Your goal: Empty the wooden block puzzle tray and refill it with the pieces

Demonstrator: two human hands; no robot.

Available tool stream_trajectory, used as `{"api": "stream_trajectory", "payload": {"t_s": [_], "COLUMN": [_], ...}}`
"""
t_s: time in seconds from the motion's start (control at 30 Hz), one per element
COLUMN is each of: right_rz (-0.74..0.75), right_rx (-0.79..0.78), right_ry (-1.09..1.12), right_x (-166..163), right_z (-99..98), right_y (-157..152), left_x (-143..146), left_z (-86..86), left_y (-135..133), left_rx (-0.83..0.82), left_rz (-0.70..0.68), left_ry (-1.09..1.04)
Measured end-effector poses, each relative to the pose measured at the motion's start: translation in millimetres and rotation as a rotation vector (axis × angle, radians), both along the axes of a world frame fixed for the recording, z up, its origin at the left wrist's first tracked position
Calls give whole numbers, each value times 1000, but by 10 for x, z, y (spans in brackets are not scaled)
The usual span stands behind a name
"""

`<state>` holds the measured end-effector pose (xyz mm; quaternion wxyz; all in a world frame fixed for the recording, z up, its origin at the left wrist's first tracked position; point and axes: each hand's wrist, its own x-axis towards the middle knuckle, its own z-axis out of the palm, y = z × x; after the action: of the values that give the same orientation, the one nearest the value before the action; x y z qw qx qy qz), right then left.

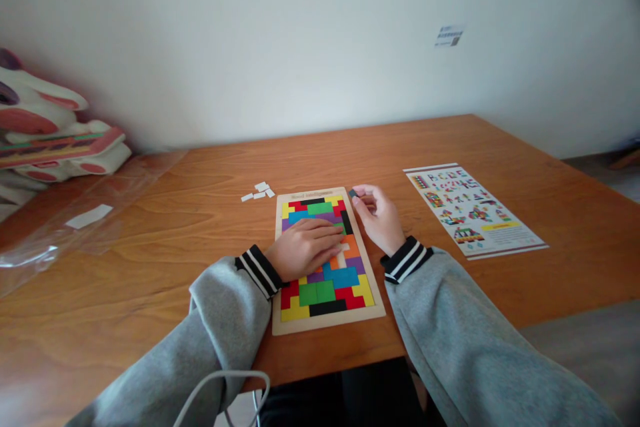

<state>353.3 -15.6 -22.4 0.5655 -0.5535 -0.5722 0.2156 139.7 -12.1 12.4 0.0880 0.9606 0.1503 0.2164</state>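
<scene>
A wooden block puzzle board (pixel 329 328) lies in front of me, filled with interlocking pieces in red, yellow, green, blue, purple, orange and black. My left hand (pixel 311 247) rests flat across its middle, fingers stretched out to the right, hiding the pieces beneath. Just right of the fingertips, a patch of bare pale wood (pixel 343 255) shows among orange pieces. Beyond the board's upper right edge, my right hand (pixel 379 215) pinches a small dark puzzle piece (pixel 353 193) between thumb and fingers. Most of that piece's shape is covered by the fingers.
Several small white pieces (pixel 260 192) lie left of the board's top. A printed instruction sheet (pixel 475 210) is on the right. At the left are clear plastic wrapping (pixel 107 213) and a white-and-pink animal toy with a keyboard (pixel 60 140). A wall (pixel 300 47) borders the wooden table (pixel 200 200).
</scene>
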Motion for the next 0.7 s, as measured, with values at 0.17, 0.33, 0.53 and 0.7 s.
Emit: {"api": "stream_trajectory", "payload": {"t_s": [0.17,0.33,0.53,0.7], "right_rz": [-8,3,19,126], "right_rx": [1,5,24,85], "right_ry": [-26,5,-60,-249], "right_x": [8,17,21,-20], "right_z": [2,15,99,206], "right_y": [-10,-15,-63,-141], "left_x": [15,-142,-379,-384], "left_z": [-17,-3,9,6], "left_y": [-47,0,21,-2], "left_rx": [-14,7,14,25], "left_rz": [-19,83,70,53], "left_ry": [-6,-94,-58,0]}}
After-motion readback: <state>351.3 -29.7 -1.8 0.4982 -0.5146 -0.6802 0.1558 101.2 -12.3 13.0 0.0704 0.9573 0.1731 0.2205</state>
